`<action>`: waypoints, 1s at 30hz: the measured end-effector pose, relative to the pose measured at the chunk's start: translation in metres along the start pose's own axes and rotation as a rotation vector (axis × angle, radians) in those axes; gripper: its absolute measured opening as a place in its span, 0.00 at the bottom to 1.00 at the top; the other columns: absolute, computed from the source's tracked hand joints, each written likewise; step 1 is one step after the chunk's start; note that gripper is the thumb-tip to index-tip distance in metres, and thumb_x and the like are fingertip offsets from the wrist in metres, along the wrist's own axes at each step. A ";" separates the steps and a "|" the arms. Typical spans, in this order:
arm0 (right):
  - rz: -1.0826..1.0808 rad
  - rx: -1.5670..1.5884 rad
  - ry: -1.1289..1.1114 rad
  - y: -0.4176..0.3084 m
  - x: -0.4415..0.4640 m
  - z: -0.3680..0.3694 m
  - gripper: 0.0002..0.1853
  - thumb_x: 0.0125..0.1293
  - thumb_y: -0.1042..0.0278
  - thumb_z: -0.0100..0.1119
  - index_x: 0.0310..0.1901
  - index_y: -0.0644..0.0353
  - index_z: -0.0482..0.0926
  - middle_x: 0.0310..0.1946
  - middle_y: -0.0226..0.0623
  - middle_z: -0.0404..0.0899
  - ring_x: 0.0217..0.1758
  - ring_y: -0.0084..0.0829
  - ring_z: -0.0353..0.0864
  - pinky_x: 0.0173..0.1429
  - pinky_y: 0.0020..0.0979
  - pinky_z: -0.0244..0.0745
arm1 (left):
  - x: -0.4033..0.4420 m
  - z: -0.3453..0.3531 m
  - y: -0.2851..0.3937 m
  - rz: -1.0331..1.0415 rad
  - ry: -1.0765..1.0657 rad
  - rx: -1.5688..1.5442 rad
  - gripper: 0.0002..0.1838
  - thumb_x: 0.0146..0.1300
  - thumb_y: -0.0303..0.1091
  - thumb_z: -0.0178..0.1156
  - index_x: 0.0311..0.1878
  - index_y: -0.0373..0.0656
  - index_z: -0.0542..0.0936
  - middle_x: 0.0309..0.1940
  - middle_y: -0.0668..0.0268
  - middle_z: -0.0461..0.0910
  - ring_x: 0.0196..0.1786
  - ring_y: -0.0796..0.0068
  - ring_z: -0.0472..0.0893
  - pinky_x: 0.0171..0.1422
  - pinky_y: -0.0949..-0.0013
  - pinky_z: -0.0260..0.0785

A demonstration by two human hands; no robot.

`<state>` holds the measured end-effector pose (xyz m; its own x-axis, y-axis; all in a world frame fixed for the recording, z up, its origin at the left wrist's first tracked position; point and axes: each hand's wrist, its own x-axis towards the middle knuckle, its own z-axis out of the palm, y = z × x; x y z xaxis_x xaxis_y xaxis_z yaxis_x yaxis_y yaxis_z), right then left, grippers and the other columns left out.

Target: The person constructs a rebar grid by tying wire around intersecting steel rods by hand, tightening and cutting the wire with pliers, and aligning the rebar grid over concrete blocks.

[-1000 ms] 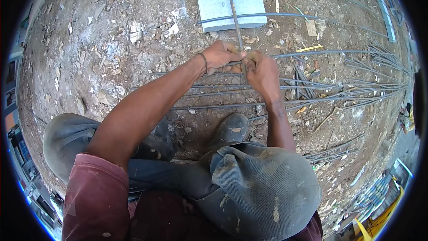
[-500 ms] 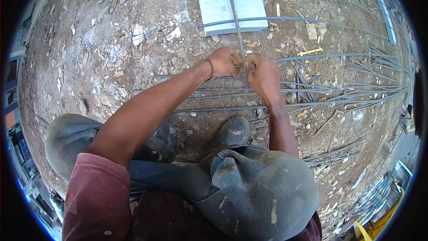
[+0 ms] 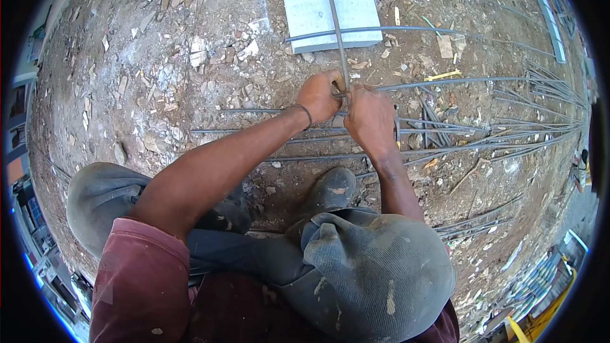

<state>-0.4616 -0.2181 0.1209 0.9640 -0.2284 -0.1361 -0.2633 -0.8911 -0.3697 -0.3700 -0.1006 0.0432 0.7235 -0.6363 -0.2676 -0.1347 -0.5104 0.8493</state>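
Note:
My left hand (image 3: 319,97) is closed at a crossing of steel reinforcing bars, its fingertips on the end of the long rebar (image 3: 337,25). Pressed close on the other side, my right hand (image 3: 372,117) has its fingers curled in at the same joint. A short dark metal piece (image 3: 398,128) shows at the right hand's outer edge; what those fingers grip is hidden. From the joint a cross rebar (image 3: 464,80) runs off to the right. Ahead, the long bar passes over two more cross bars above a pale block (image 3: 311,9).
Several loose rebars (image 3: 445,151) lie across the rubble-strewn ground (image 3: 159,89) just in front of my boot (image 3: 333,189), bunching at the right. Another pale board (image 3: 549,24) lies at the far right. My bent knees (image 3: 381,273) flank my arms.
Both hands have drawn closer together at the joint. The right hand has turned, its back now facing up, and the dark metal piece has come into view beside it.

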 end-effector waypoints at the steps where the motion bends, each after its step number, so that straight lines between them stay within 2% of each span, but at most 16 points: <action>1: -0.002 0.001 -0.001 -0.002 0.000 -0.001 0.07 0.56 0.77 0.61 0.37 0.63 0.81 0.33 0.51 0.85 0.40 0.55 0.86 0.46 0.51 0.79 | 0.002 0.003 -0.005 0.037 0.008 -0.036 0.11 0.53 0.24 0.74 0.39 0.41 0.82 0.32 0.55 0.86 0.37 0.64 0.86 0.45 0.63 0.78; 3: -0.053 -0.027 0.034 -0.006 -0.001 -0.002 0.08 0.54 0.79 0.58 0.37 0.65 0.81 0.36 0.55 0.85 0.42 0.57 0.85 0.47 0.53 0.79 | 0.003 0.003 -0.010 0.033 0.006 -0.024 0.11 0.53 0.24 0.73 0.38 0.41 0.82 0.34 0.55 0.87 0.38 0.63 0.87 0.45 0.62 0.78; 7: -0.094 -0.034 0.100 0.002 0.003 0.004 0.10 0.56 0.77 0.58 0.40 0.63 0.83 0.39 0.54 0.86 0.44 0.55 0.86 0.50 0.52 0.80 | 0.000 0.004 -0.010 0.041 -0.030 0.061 0.10 0.53 0.26 0.74 0.38 0.40 0.84 0.36 0.56 0.88 0.40 0.59 0.88 0.47 0.61 0.79; 9: -0.159 -0.056 0.162 0.006 0.004 0.006 0.06 0.58 0.74 0.58 0.38 0.60 0.81 0.34 0.43 0.85 0.42 0.48 0.86 0.50 0.47 0.78 | 0.001 0.002 -0.008 0.027 -0.024 0.072 0.11 0.52 0.26 0.74 0.39 0.41 0.85 0.37 0.56 0.88 0.40 0.59 0.88 0.47 0.61 0.79; 11: -0.192 -0.049 0.199 0.011 0.007 0.006 0.06 0.58 0.74 0.58 0.37 0.59 0.81 0.34 0.43 0.85 0.43 0.47 0.86 0.51 0.47 0.77 | 0.001 -0.001 -0.003 0.013 -0.023 0.086 0.11 0.52 0.26 0.74 0.40 0.41 0.86 0.37 0.56 0.89 0.40 0.58 0.88 0.47 0.61 0.79; 13: -0.223 -0.035 0.239 0.009 0.012 0.006 0.06 0.58 0.73 0.58 0.37 0.59 0.81 0.35 0.43 0.85 0.44 0.47 0.86 0.52 0.47 0.77 | -0.002 -0.003 0.001 -0.041 -0.061 0.066 0.10 0.50 0.24 0.71 0.38 0.41 0.86 0.39 0.50 0.87 0.44 0.50 0.88 0.51 0.56 0.80; 14: -0.211 -0.030 0.211 0.008 0.014 0.004 0.06 0.57 0.74 0.59 0.37 0.59 0.81 0.35 0.43 0.85 0.44 0.48 0.86 0.52 0.47 0.77 | -0.003 -0.005 0.001 -0.043 -0.061 0.070 0.10 0.50 0.24 0.71 0.38 0.41 0.86 0.39 0.50 0.87 0.44 0.50 0.88 0.51 0.56 0.80; 20: -0.168 0.069 0.081 0.014 0.003 -0.011 0.07 0.53 0.76 0.60 0.36 0.61 0.81 0.34 0.46 0.83 0.43 0.52 0.84 0.50 0.49 0.77 | -0.008 -0.005 0.001 -0.002 -0.054 -0.059 0.10 0.52 0.22 0.72 0.38 0.41 0.87 0.36 0.53 0.88 0.42 0.56 0.89 0.49 0.60 0.80; 22: -0.161 0.077 0.053 0.017 -0.002 -0.012 0.08 0.52 0.77 0.60 0.36 0.61 0.81 0.33 0.47 0.83 0.42 0.53 0.84 0.49 0.50 0.77 | -0.005 -0.010 0.004 -0.034 -0.129 -0.101 0.07 0.57 0.21 0.73 0.38 0.37 0.85 0.30 0.60 0.88 0.34 0.73 0.88 0.39 0.68 0.79; 25: -0.180 0.108 0.075 0.018 -0.018 -0.009 0.08 0.52 0.78 0.59 0.36 0.61 0.80 0.32 0.49 0.83 0.41 0.54 0.84 0.47 0.51 0.77 | 0.002 -0.017 0.005 -0.121 -0.202 -0.232 0.05 0.58 0.20 0.72 0.36 0.34 0.85 0.30 0.60 0.88 0.32 0.75 0.88 0.36 0.70 0.79; 28: -0.180 0.148 0.054 0.016 -0.034 -0.007 0.07 0.52 0.79 0.59 0.35 0.62 0.80 0.32 0.51 0.82 0.40 0.56 0.83 0.46 0.52 0.77 | 0.000 -0.012 0.000 -0.101 -0.249 -0.226 0.05 0.58 0.21 0.73 0.36 0.33 0.85 0.31 0.60 0.88 0.33 0.75 0.89 0.37 0.71 0.80; 30: -0.199 0.203 0.075 0.023 -0.036 -0.008 0.05 0.57 0.79 0.58 0.36 0.63 0.79 0.31 0.52 0.82 0.40 0.58 0.83 0.45 0.52 0.76 | 0.000 -0.007 -0.005 -0.097 -0.251 -0.247 0.06 0.59 0.21 0.73 0.37 0.33 0.85 0.31 0.59 0.88 0.34 0.74 0.89 0.37 0.71 0.80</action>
<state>-0.5025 -0.2336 0.1242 0.9955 -0.0919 0.0235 -0.0631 -0.8261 -0.5600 -0.3644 -0.0940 0.0423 0.5324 -0.7293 -0.4298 0.1161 -0.4400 0.8905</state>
